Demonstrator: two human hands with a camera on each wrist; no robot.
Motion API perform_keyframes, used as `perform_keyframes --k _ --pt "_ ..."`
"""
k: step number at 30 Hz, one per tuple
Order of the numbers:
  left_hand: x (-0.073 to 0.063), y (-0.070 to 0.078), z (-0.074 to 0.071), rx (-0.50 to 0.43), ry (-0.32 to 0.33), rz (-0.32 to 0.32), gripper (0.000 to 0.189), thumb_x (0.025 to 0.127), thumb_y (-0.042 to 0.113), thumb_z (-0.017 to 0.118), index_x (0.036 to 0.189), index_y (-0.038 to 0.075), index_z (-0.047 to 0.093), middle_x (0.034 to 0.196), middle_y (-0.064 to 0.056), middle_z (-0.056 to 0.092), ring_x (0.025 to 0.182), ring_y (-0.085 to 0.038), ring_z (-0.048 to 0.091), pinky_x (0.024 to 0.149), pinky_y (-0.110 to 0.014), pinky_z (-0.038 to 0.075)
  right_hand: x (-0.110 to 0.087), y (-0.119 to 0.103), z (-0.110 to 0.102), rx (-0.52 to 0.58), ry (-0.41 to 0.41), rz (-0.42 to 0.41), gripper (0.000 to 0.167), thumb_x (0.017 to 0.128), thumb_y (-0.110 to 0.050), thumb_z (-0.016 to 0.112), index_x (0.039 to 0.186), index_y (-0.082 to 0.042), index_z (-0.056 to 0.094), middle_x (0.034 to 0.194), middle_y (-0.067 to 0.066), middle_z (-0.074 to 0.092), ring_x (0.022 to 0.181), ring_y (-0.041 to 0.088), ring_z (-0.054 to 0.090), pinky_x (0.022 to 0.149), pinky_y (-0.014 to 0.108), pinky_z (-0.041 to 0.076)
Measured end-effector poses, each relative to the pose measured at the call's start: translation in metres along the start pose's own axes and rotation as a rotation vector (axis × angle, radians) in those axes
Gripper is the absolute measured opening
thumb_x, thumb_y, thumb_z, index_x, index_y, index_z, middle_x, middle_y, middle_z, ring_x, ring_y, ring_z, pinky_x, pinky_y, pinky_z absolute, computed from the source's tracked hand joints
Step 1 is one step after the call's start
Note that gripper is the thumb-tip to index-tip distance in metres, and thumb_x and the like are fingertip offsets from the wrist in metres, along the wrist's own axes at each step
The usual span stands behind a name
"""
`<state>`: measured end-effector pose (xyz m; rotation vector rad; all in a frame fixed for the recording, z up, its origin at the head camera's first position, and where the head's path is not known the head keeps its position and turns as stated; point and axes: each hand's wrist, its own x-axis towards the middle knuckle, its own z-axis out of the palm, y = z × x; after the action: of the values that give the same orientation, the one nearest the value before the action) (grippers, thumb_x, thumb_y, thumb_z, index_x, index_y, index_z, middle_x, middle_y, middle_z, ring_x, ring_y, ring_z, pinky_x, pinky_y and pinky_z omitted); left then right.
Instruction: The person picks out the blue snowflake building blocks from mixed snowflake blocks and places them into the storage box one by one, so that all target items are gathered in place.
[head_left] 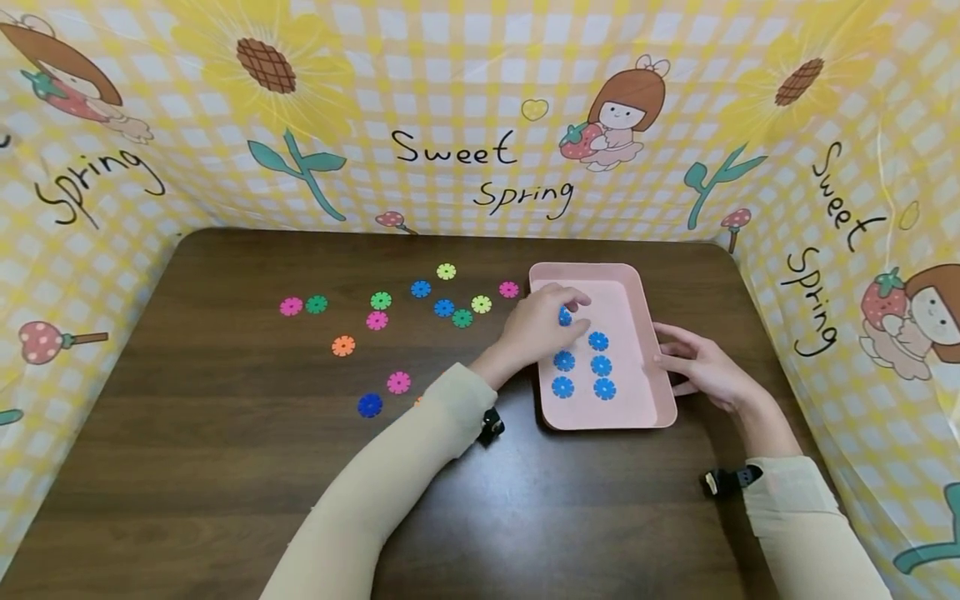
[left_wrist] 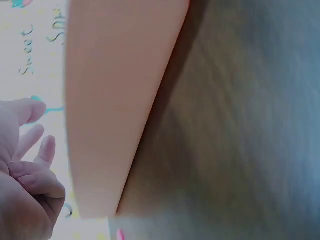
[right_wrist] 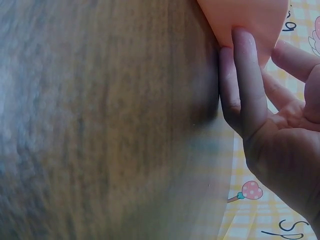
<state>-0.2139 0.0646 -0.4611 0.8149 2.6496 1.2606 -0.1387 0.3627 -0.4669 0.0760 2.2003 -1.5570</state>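
A pink tray (head_left: 630, 412) holds several blue flower-shaped discs (head_left: 602, 365) in two columns. My left hand (head_left: 536, 325) reaches over the tray's left side, thumb and index finger apart. Between them another blue disc (head_left: 565, 316) shows on the tray floor. From the left wrist view, the left hand (left_wrist: 27, 170) appears beside the tray's outer wall (left_wrist: 120, 100), some fingers bent, with nothing visible in it. My right hand (head_left: 708, 367) touches the tray's right side with extended fingers; the right wrist view has its fingertips (right_wrist: 245, 42) against the pink wall.
Left of the tray, loose flower-shaped discs lie scattered on the dark wooden table (head_left: 225, 467): pink (head_left: 399, 382), dark blue (head_left: 370, 406), orange (head_left: 343, 346), green (head_left: 317, 304) and yellow (head_left: 446, 272) among them. An orange disc is partly hidden by the left sleeve. Patterned cloth (head_left: 450, 83) encloses the table's back and sides.
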Motion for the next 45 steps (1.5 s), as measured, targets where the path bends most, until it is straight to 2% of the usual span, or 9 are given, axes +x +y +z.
perform_keyframes --k 6,11,15,20,26,31,38,41,45 --pt "-0.007 -0.016 -0.029 0.027 0.080 -0.066 0.033 0.097 0.033 0.075 0.125 0.016 0.074 0.109 -0.001 0.067 0.086 -0.014 0.060 0.071 -0.032 0.050 -0.002 0.000 -0.002 0.002 0.007 0.001 0.070 0.106 -0.017 0.062 0.164 -0.007 0.025 0.146 0.040 0.044 0.100 0.018 0.070 0.076 0.049 0.061" --pt "-0.013 -0.041 -0.053 0.076 0.137 -0.112 0.030 0.096 0.030 0.075 0.123 0.016 0.075 0.108 0.000 0.067 0.094 -0.017 0.062 0.080 -0.036 0.051 -0.002 0.001 -0.003 0.005 0.000 -0.002 0.071 0.106 -0.018 0.062 0.165 -0.007 0.025 0.147 0.040 0.043 0.100 0.018 0.071 0.076 0.049 0.061" --pt "-0.020 -0.061 -0.078 0.090 0.163 -0.161 0.031 0.095 0.030 0.075 0.122 0.015 0.074 0.112 -0.001 0.068 0.099 -0.020 0.064 0.082 -0.040 0.051 0.000 0.000 -0.002 0.005 0.001 0.001 0.071 0.105 -0.018 0.063 0.165 -0.008 0.025 0.147 0.040 0.043 0.101 0.019 0.070 0.076 0.049 0.061" --pt "-0.031 -0.084 -0.108 0.107 0.199 -0.247 0.032 0.096 0.032 0.074 0.123 0.015 0.074 0.114 -0.001 0.068 0.099 -0.022 0.063 0.083 -0.044 0.050 0.001 0.000 -0.002 0.001 0.001 0.002 0.071 0.106 -0.019 0.063 0.165 -0.007 0.025 0.147 0.040 0.043 0.102 0.020 0.070 0.076 0.049 0.061" --pt "-0.043 -0.109 -0.132 0.166 0.239 -0.348 0.038 0.094 0.035 0.076 0.124 0.013 0.073 0.113 -0.005 0.069 0.102 -0.026 0.064 0.083 -0.049 0.050 0.001 0.000 0.000 0.002 0.008 0.000 0.070 0.105 -0.019 0.063 0.164 -0.007 0.026 0.146 0.038 0.044 0.101 0.018 0.070 0.076 0.048 0.061" --pt "-0.051 -0.122 -0.143 0.211 0.212 -0.481 0.045 0.091 0.043 0.078 0.125 0.014 0.071 0.110 -0.004 0.068 0.097 -0.028 0.063 0.079 -0.050 0.049 0.001 0.001 0.001 0.007 0.006 -0.005 0.071 0.105 -0.019 0.063 0.164 -0.006 0.026 0.145 0.038 0.046 0.099 0.016 0.071 0.075 0.048 0.061" --pt "-0.052 -0.129 -0.149 0.291 0.130 -0.589 0.053 0.090 0.051 0.078 0.123 0.011 0.070 0.114 -0.010 0.069 0.099 -0.036 0.064 0.079 -0.054 0.051 0.000 -0.001 0.000 0.006 0.011 0.012 0.070 0.106 -0.018 0.062 0.165 -0.008 0.026 0.146 0.038 0.044 0.100 0.019 0.071 0.076 0.049 0.061" --pt "-0.052 -0.133 -0.150 0.310 0.114 -0.615 0.049 0.091 0.050 0.078 0.121 0.012 0.070 0.119 -0.012 0.069 0.104 -0.040 0.063 0.081 -0.056 0.050 0.000 -0.001 0.001 -0.002 0.010 0.014 0.071 0.106 -0.018 0.062 0.165 -0.008 0.025 0.146 0.039 0.044 0.101 0.021 0.071 0.077 0.049 0.061" --pt "-0.051 -0.136 -0.150 0.303 0.109 -0.615 0.042 0.092 0.045 0.077 0.118 0.013 0.071 0.120 -0.012 0.069 0.106 -0.040 0.063 0.083 -0.057 0.050 0.000 -0.001 0.001 -0.007 0.011 0.017 0.071 0.105 -0.018 0.063 0.165 -0.008 0.025 0.146 0.039 0.044 0.101 0.023 0.071 0.077 0.049 0.061"
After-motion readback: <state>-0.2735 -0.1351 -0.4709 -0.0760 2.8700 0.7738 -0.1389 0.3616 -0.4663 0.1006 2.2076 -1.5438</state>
